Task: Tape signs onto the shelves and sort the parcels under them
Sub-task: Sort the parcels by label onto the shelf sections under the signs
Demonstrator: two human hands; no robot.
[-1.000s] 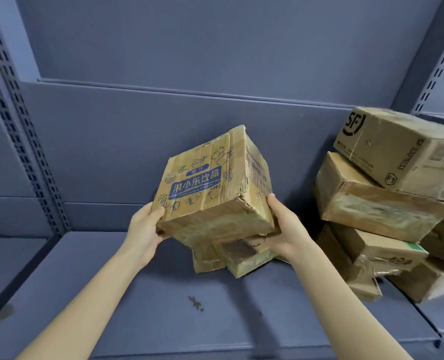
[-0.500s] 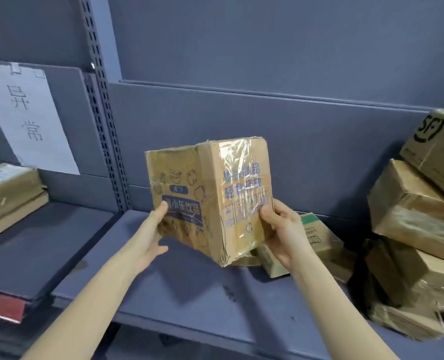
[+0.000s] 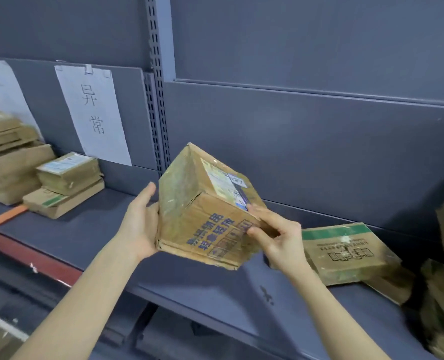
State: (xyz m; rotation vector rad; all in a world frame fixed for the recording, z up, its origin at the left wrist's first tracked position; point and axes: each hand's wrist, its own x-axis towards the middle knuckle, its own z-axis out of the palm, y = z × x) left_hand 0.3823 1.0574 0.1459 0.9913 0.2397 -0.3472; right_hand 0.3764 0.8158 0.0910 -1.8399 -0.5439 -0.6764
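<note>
Rolled over since half a second back: parcel (image 3: pixel 208 211) now label face up, one corner pointing to 12 o'clock, and brought nearer the taped sign (image 3: pixel 93 115) at 10 o'clock.

At 9 o'clock, sorted parcels (image 3: pixel 67 178) stacked on the left bay (image 3: pixel 91 224) under that sign. Next, left hand (image 3: pixel 137 224), flat and spread against the parcel's left face, propping rather than wrapping. At centre, the parcel itself, tilted in the air above the right bay (image 3: pixel 202 289), touching no board. At its 4 o'clock, right hand (image 3: pixel 275 237), thumb and fingers pinching the lower right edge. Further toward 3 o'clock, a green-edged box (image 3: pixel 345 250) lying flat.

Most likely a label check before sorting. Level the tilt first, and read the label fully before choosing a bay. Carry two-handed past the upright post (image 3: pixel 158 100). Set down flat beside the stack, not on a corner.
</note>
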